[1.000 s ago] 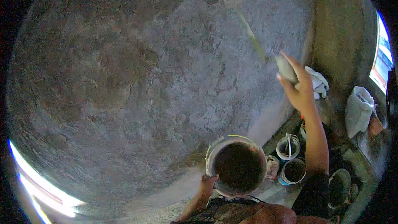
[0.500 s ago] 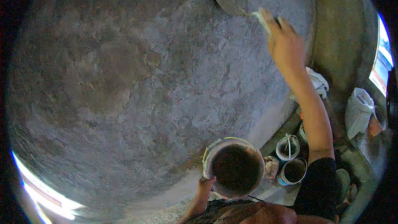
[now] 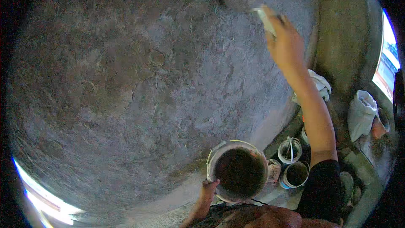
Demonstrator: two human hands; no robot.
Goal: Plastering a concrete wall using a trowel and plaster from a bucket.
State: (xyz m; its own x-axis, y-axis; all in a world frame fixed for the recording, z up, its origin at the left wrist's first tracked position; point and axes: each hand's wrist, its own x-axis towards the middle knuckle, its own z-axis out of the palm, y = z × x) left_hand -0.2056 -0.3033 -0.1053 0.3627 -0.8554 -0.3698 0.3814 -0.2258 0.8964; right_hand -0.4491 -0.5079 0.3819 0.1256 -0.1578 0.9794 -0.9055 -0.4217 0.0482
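Observation:
My left hand point(image 3: 208, 188) grips the left rim of a round bucket point(image 3: 262, 154), its thumb over the edge. Dark material fills the inside of the bucket, which is held close to my body. Farther out, my stretched right arm ends in my right hand point(image 3: 287, 40), closed around a pale, slim hand tool point(image 3: 266, 21). The tool's tip lies at the upper right of a rough grey plastered surface point(image 3: 190, 84); blur hides what kind of tool it is.
Below my right forearm stand a small pail with a white handle point(image 3: 290, 151) and another pail point(image 3: 296, 174). A white sack point(image 3: 363, 114) leans beside an orange-brown container point(image 3: 380, 124) at the right. White cloth point(image 3: 320, 85) lies behind my forearm.
My right hand has shifted slightly left and up with the pale tool, across the grey surface. My left hand keeps the bucket in nearly the same place.

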